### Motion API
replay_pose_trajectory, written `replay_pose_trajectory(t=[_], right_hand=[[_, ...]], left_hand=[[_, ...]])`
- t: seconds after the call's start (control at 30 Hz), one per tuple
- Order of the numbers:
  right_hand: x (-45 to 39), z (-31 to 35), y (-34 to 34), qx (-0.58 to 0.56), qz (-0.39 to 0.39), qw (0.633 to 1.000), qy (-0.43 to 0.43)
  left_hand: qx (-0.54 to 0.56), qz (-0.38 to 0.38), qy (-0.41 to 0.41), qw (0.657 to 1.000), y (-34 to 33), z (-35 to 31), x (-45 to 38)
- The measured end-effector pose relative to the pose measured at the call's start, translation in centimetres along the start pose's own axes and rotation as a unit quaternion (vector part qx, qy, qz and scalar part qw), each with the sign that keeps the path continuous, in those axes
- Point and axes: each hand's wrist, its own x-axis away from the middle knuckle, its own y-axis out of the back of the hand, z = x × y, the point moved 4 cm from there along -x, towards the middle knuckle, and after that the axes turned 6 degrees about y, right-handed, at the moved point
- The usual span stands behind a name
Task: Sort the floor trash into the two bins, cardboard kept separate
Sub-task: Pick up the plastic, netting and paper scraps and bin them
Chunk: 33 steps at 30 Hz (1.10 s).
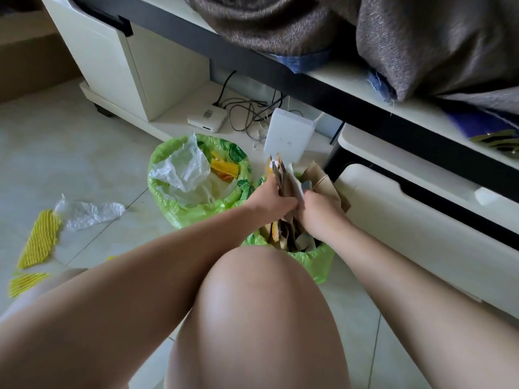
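Observation:
Two bins lined with green bags stand on the tiled floor. The left bin (168, 203) holds clear plastic and a yellow wrapper. The right bin (323, 262), partly hidden by my knee, is stuffed with brown cardboard. My left hand (273, 199) and my right hand (318, 210) both grip a bundle of flattened cardboard pieces (282, 175) standing upright in the right bin. A crumpled clear plastic bag (87, 211) and yellow foam net sleeves (40, 238) lie on the floor at the left.
A white TV cabinet (118, 68) with a dark top runs across the back and right, a grey blanket (421, 37) draped on it. A white router (288, 136), a small white box (206, 119) and cables sit on its low shelf. My bare knee (252, 318) fills the foreground.

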Motion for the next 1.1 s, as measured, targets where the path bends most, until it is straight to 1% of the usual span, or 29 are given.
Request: replay_pose_trajectory(t=[0.07, 0.17, 0.2, 0.27, 0.33, 0.4, 0.5, 0.53, 0.6, 0.67, 0.7, 0.73, 0.77, 0.8, 0.83, 0.87, 0.9, 0.97, 1.0, 1.1], right_hand=[[-0.1, 0.0, -0.6, 0.02, 0.015, 1.0, 0.013], [-0.5, 0.1, -0.7, -0.009, 0.013, 1.0, -0.005], [-0.5, -0.1, -0.4, -0.026, 0.004, 1.0, -0.011], [0.2, -0.2, 0.4, -0.109, -0.033, 0.993, 0.007], [1.3, 0.0, 1.3, -0.187, -0.063, 0.979, 0.043], [2.1, 0.4, 1.5, -0.213, -0.063, 0.972, 0.074], [1.8, 1.0, 0.9, -0.19, -0.073, 0.973, 0.107], [1.5, 0.9, 0.8, -0.171, -0.083, 0.976, 0.107], [0.7, 0.7, 0.6, -0.13, -0.089, 0.983, 0.094], [0.0, 0.4, 0.1, -0.086, -0.086, 0.99, 0.07], [-0.4, 0.2, -0.2, -0.064, -0.078, 0.994, 0.052], [-0.8, -0.1, -0.8, -0.028, -0.057, 0.997, 0.033], [-1.1, -0.1, -1.5, 0.026, -0.019, 0.999, 0.021], [-1.2, -0.1, -2.2, 0.068, 0.018, 0.997, 0.02], [-1.1, -0.1, -2.7, 0.091, 0.045, 0.994, 0.024], [-1.1, -0.1, -3.1, 0.093, 0.05, 0.994, 0.037], [-0.9, 0.0, -3.0, 0.061, 0.037, 0.997, 0.04], [-0.4, 0.0, -2.4, -0.003, -0.009, 0.999, 0.034], [-0.2, 0.1, -1.9, -0.012, -0.028, 0.999, 0.032], [0.7, 1.0, -0.2, 0.009, -0.058, 0.997, 0.051]], left_hand=[[0.033, 0.042, 0.003, 0.999, 0.0, 0.2, 0.0], [0.066, 0.075, -0.003, 0.995, 0.3, 0.0, 0.3], [0.085, 0.086, 0.0, 0.993, 0.4, 0.1, 0.4], [0.107, 0.094, -0.001, 0.99, 0.4, 0.3, 0.3], [0.103, 0.069, -0.016, 0.992, 0.5, 0.6, 0.1], [0.077, 0.007, -0.037, 0.996, 0.7, 0.9, -0.5], [0.016, -0.103, -0.064, 0.992, 1.3, 1.2, -0.8], [0.007, -0.122, -0.073, 0.99, 1.5, 1.2, -0.8], [-0.015, -0.126, -0.093, 0.988, 1.5, 1.1, -0.7], [-0.091, -0.118, -0.109, 0.983, 1.3, 0.8, -0.8], [-0.158, -0.115, -0.116, 0.974, 1.1, 0.6, -1.0], [-0.237, -0.115, -0.12, 0.957, 0.9, 0.4, -1.3], [-0.311, -0.114, -0.115, 0.936, 0.6, 0.1, -1.5], [-0.363, -0.114, -0.102, 0.919, 0.6, 0.0, -1.7], [-0.385, -0.111, -0.08, 0.913, 0.7, -0.2, -1.7], [-0.383, -0.101, -0.058, 0.916, 1.0, -0.1, -1.8], [-0.361, -0.087, -0.043, 0.927, 1.3, 0.0, -1.7], [-0.295, -0.059, -0.041, 0.953, 2.1, 0.2, -1.4], [-0.264, -0.054, -0.047, 0.962, 2.4, 0.2, -1.1], [-0.166, -0.054, -0.048, 0.983, 3.3, 0.6, 0.0]])
